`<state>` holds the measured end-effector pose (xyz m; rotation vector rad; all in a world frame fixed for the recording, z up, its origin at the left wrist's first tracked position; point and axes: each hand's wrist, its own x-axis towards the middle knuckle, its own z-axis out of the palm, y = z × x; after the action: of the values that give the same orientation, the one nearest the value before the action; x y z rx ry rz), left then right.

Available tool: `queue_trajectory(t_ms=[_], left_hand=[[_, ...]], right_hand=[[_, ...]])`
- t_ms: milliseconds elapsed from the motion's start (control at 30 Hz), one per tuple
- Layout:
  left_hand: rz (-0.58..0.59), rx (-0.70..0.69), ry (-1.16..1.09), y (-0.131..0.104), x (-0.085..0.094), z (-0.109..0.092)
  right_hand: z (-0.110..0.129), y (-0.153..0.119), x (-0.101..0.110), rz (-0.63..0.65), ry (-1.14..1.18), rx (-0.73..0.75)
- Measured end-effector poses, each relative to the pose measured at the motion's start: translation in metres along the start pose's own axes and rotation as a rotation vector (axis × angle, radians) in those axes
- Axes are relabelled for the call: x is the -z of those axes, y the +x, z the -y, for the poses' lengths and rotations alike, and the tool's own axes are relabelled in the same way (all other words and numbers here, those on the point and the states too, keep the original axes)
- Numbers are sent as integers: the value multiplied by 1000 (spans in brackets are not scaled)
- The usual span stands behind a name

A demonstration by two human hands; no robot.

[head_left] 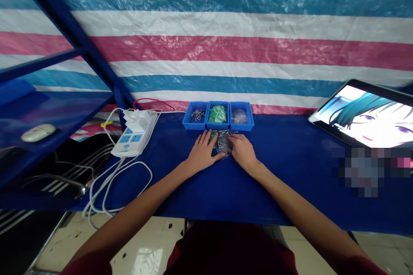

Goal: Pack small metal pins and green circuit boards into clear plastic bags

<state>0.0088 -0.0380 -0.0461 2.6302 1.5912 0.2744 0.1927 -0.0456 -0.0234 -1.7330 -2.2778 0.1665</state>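
Observation:
My left hand (202, 151) lies on the blue table with its fingers spread, its thumb touching a clear plastic bag (223, 146). Bent and close together, the fingers of my right hand (243, 150) reach the right side of the same small heap; what they hold, if anything, is hidden. Thin metal pieces like rivets or screws (227, 132) lie along the heap's back edge. A green piece (212, 137) shows partly under my left fingers. Behind the heap stand three blue bins: one with metal pieces (198, 115), one with green pieces (217, 114), one with clear plastic pieces (239, 116).
A white power strip (132, 137) with plugs and looped white cables (111, 184) lies on the left. A tablet (371, 114) leans at the back right, near a blurred patch. The blue metal frame (97, 66) rises on the left before a striped tarp (226, 47).

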Motion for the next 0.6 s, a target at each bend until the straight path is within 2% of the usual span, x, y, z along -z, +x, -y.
queue_trajectory(t_ms=[133, 300, 467, 600], left_hand=[[34, -26, -1, 0, 6, 6], [62, -54, 45, 4, 14, 9], [69, -51, 156, 11, 28, 2], [66, -50, 161, 18, 43, -5]], right_hand=[[-9, 0, 4, -34, -20, -67], [-12, -3, 8, 0, -116, -185], [-5, -4, 6, 26, -139, -150], [0, 3, 14, 60, -164, -140]])
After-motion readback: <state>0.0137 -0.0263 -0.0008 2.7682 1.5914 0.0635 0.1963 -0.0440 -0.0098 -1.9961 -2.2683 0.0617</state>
